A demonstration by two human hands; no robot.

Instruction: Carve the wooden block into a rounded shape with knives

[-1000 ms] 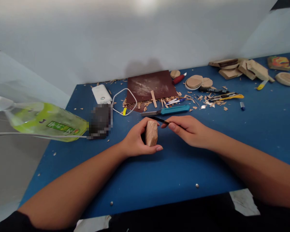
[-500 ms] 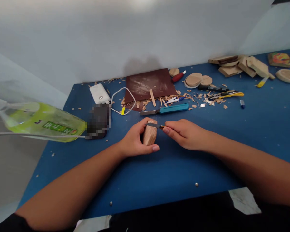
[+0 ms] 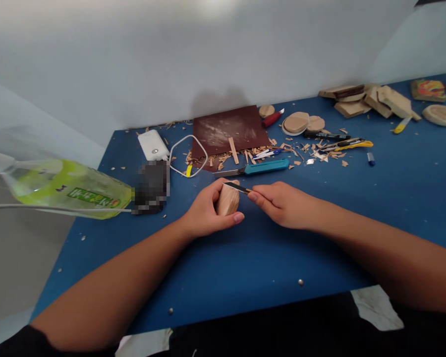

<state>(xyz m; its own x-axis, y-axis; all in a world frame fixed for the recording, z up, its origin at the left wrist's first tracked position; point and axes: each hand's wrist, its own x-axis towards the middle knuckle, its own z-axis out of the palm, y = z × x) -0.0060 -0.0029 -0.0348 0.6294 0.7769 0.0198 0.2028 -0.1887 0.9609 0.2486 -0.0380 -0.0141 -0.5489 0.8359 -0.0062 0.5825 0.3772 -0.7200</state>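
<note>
A small faceted block of wood [image 3: 228, 199] stands tilted in my left hand [image 3: 207, 210], thumb along its near side and fingers behind it. My right hand [image 3: 284, 204] is closed round the handle of a carving knife [image 3: 238, 187]. The knife's dark blade lies across the top of the wood block and points left, its tip close to my left fingers. Most of the handle is hidden in my right hand. Just beyond both hands, a teal utility knife [image 3: 266, 167] lies on the blue table [image 3: 245, 272].
Behind lie a brown sheet [image 3: 228, 130], wood shavings [image 3: 223, 161], a red-handled knife [image 3: 272, 118], a black marker [image 3: 327, 135] and a yellow cutter [image 3: 353, 144]. Wood pieces [image 3: 392, 100] are stacked at back right. To the left are a bottle [image 3: 65, 188] and a white power bank [image 3: 153, 145].
The wood block has turned slightly in my left hand and moved up a little. The knife blade has shifted slightly up over its top, its flat side now showing differently.
</note>
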